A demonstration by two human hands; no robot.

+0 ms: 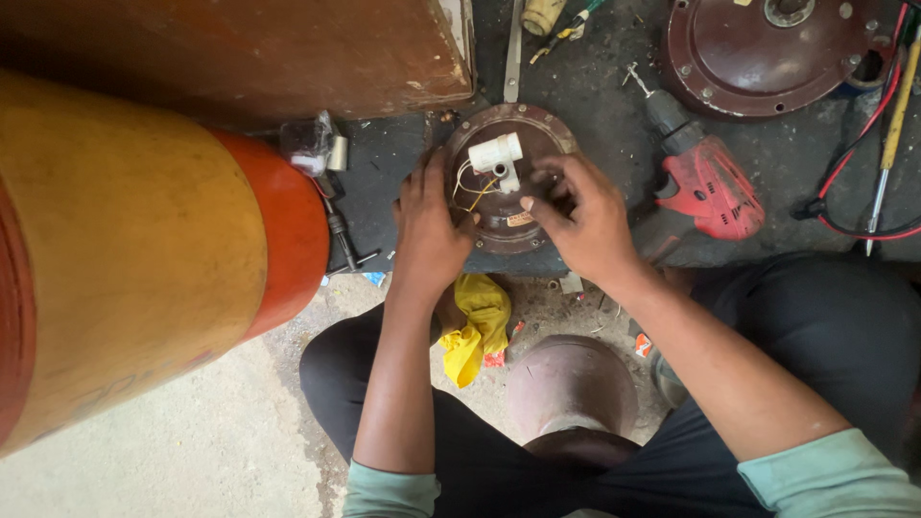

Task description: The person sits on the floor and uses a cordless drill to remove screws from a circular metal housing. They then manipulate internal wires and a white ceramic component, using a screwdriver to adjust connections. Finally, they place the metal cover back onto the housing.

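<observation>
Left hand [429, 230] fingers spread wide on the round brown motor cover [507, 182]; right hand [582, 219] fingers curl, pinching its rim.

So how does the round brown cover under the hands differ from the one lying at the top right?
The cover under the hands carries a white cylindrical part with thin wires on top; the top-right cover carries none and shows a metal hub at its centre. The left hand and right hand rest on the first; the second lies untouched beside a red power drill. The second looks larger. Both are round, reddish-brown, with rim holes.
</observation>
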